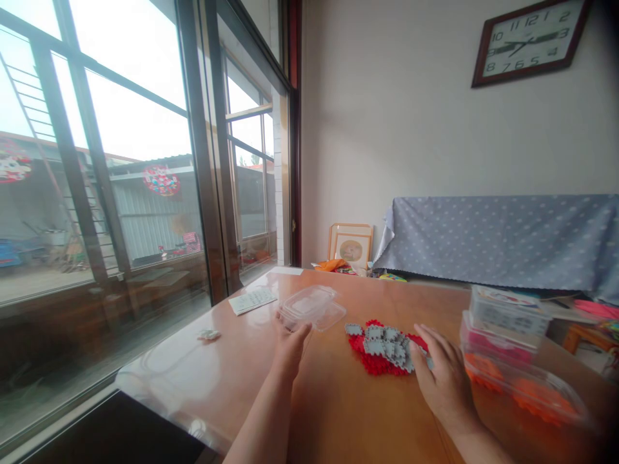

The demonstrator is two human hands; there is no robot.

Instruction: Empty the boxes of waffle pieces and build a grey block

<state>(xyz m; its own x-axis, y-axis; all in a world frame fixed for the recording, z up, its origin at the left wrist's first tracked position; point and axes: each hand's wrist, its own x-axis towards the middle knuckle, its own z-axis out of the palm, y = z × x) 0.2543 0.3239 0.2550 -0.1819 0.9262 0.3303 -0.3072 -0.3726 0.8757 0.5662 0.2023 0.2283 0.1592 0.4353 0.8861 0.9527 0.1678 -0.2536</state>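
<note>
The right hand (445,383) lies palm down, its fingers (423,341) spread and gently curved, their tips resting on a heap of grey interlocking foam pieces (382,341) atop a red scalloped piece (372,361), with nothing pinched. Left of that heap, the left hand (290,348) curves its fingers (293,328) against the near edge of a clear plastic box (309,306), which looks empty; whether they grip it, I cannot tell. Right of the right fingers stand a printed box (510,310), a tub of pink pieces (498,341) and a clear tray of orange pieces (525,393). Beyond the left fingers, a paper card (252,300) lies on the worktop (348,419).
</note>
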